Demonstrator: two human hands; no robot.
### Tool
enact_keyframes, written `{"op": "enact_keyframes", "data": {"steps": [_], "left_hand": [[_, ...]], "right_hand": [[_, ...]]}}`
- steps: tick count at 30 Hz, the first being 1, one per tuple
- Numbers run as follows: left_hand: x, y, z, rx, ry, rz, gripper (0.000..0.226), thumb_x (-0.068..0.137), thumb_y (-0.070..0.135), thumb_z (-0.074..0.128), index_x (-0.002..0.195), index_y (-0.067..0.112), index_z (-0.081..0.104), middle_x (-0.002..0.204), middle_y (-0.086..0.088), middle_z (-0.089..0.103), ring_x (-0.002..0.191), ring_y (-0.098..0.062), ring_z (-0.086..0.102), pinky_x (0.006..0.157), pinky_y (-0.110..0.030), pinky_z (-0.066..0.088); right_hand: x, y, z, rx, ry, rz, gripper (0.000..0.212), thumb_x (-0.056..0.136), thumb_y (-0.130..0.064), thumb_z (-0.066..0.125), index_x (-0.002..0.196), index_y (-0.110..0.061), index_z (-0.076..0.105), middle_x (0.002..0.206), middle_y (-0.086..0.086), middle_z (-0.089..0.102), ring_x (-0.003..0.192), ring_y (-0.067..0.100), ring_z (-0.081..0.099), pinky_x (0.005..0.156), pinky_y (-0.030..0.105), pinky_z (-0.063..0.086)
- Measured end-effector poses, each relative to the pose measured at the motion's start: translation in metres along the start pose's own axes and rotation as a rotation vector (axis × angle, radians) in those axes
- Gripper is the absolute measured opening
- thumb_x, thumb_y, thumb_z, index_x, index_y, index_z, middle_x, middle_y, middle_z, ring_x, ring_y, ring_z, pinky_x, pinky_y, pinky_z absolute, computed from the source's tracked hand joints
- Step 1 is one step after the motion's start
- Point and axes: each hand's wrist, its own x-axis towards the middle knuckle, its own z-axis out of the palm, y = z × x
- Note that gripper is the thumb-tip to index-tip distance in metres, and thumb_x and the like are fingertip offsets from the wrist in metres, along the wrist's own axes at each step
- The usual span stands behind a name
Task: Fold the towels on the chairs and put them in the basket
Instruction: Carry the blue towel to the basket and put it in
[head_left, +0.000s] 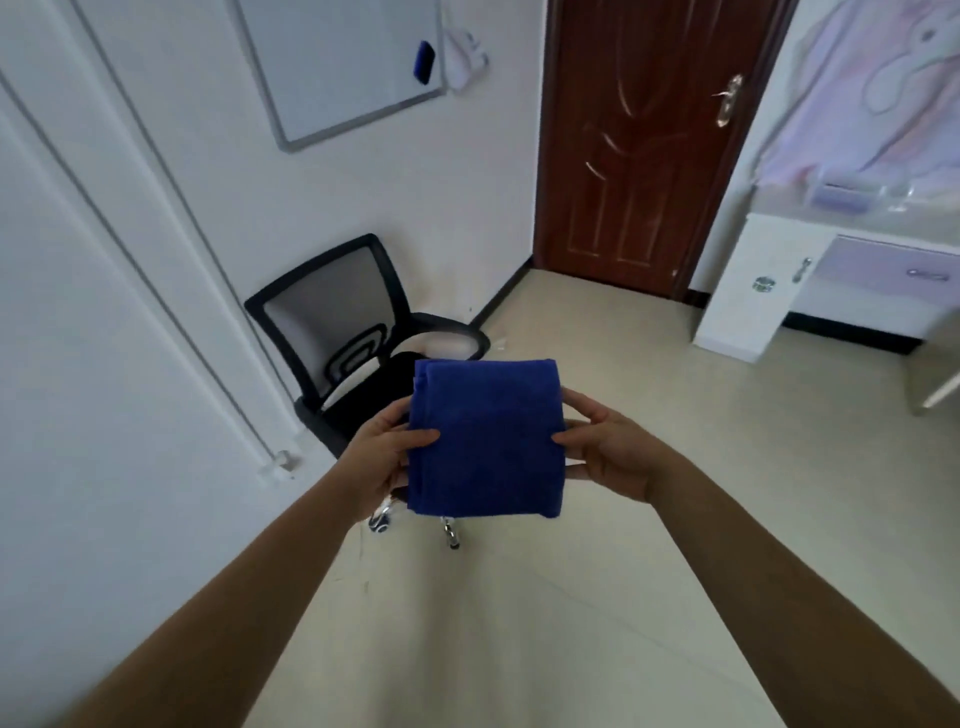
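Note:
A blue towel, folded into a thick square, hangs in the air in front of me. My left hand grips its left edge with the thumb on top. My right hand pinches its right edge the same way. Behind the towel stands a black mesh-backed office chair against the white wall; its seat is mostly hidden by the towel. No basket is in view.
A dark wooden door is shut at the back. A white desk with a lilac drawer stands at the right. A whiteboard hangs on the wall above the chair. Beige floor spreads below my arms.

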Motion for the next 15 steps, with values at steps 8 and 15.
{"op": "enact_keyframes", "data": {"steps": [8,15], "left_hand": [[0.169,0.000,0.140,0.114,-0.206,-0.072,0.052,0.083,0.002,0.070,0.127,0.028,0.062,0.122,-0.007,0.069,0.108,-0.031,0.068,0.068,-0.037,0.057],[0.328,0.030,0.288,0.202,-0.410,-0.069,0.049,0.085,0.005,0.067,0.128,0.029,0.060,0.117,-0.002,0.071,0.108,-0.030,0.067,0.077,-0.044,0.058]], "right_hand": [[0.014,-0.018,-0.170,0.157,0.178,-0.042,0.069,0.093,0.011,0.052,0.145,-0.034,0.047,0.130,0.015,0.066,0.122,0.037,0.062,0.104,0.059,0.048],[0.039,-0.083,-0.314,0.177,0.443,-0.086,0.074,0.091,0.012,0.053,0.145,-0.038,0.046,0.127,0.014,0.068,0.118,0.036,0.065,0.104,0.059,0.048]]}}
